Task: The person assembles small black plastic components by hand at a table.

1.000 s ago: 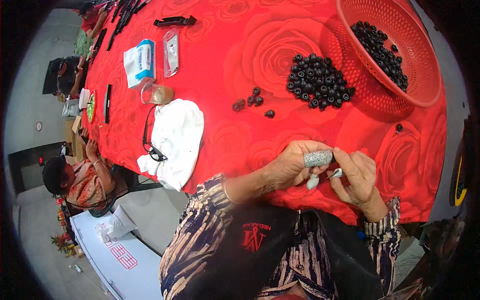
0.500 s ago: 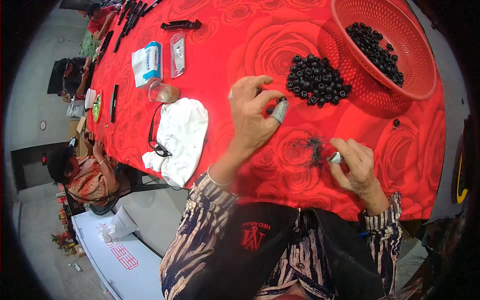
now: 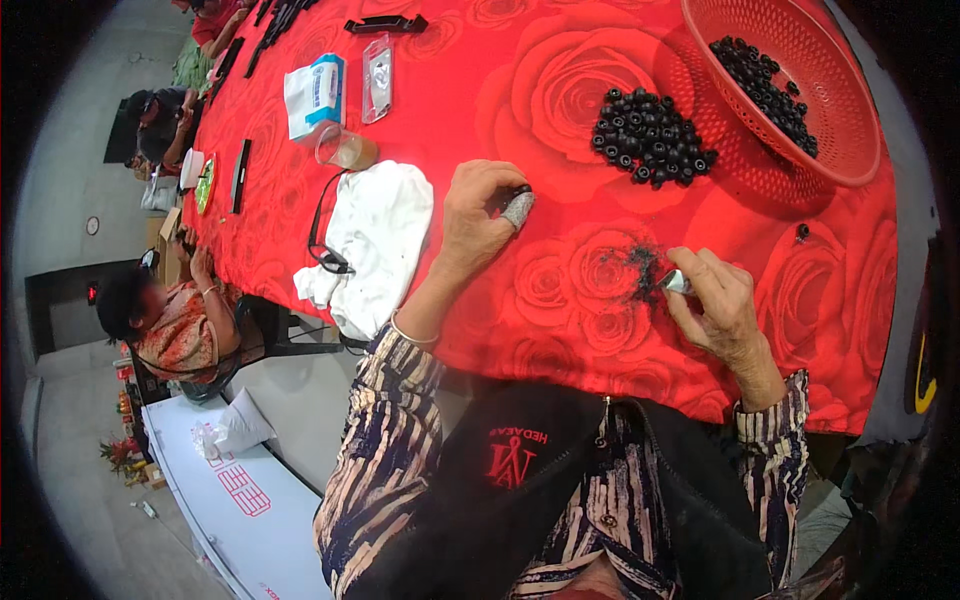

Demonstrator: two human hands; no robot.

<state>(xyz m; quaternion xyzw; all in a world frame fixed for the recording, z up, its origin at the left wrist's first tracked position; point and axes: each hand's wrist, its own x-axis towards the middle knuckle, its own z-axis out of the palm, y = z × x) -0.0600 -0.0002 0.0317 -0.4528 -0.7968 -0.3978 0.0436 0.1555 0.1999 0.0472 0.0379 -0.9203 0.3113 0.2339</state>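
My left hand [image 3: 480,215] is closed, with a small black bead-like part [image 3: 522,190] pinched at its fingertips. A grey wrap [image 3: 517,210] covers its thumb. To the right, my right hand [image 3: 722,312] is curled beside a patch of black shavings [image 3: 640,270] on the red cloth. Something small and silvery [image 3: 677,282] shows at its fingertips; I cannot tell if it is a finger wrap or a held tool. A heap of round black parts [image 3: 650,137], each with a hole, lies beyond my hands.
A red basket [image 3: 862,160] with more black parts [image 3: 765,95] stands far right; one loose part [image 3: 802,232] lies nearer. At left are a white cloth [image 3: 385,240], glasses [image 3: 330,262], a cup [image 3: 352,152] and a tissue pack [image 3: 312,97]. Other people sit along the far left.
My left hand has drawn back toward me, away from the heap, and its spread fingers have closed around a black part. My right hand has barely moved. The whole view has shifted slightly.
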